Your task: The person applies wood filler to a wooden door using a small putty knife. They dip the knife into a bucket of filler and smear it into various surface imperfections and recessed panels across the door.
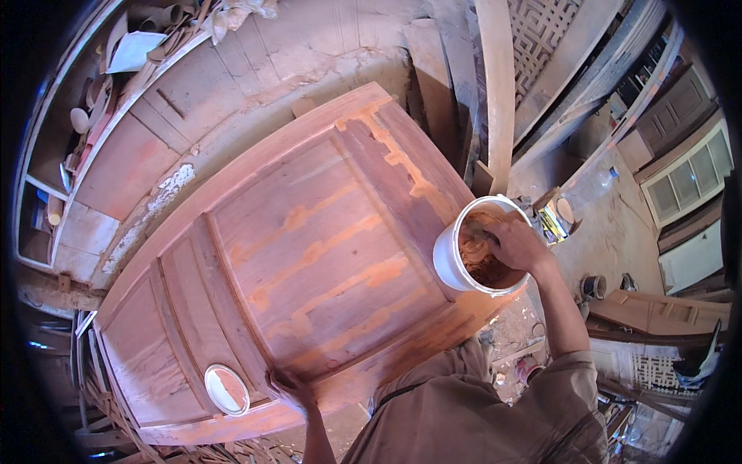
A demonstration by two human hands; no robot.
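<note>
A large reddish-brown panelled wooden door lies in front of me, with orange filler smeared in streaks across its panel and frame. On its right end stands a white bucket partly filled with orange-brown filler paste. My right hand reaches into the bucket, fingers closed; whatever they hold is hidden against the paste. My left hand rests on the door's near edge, fingers stretched out and holding nothing. Left of it on the door lies a round white lid with orange smears.
Dusty shelving with odds and ends lines the left side. Long boards and a lattice panel lean at the back right. A clear plastic bottle, a small can and wooden panels stand or lie to the right.
</note>
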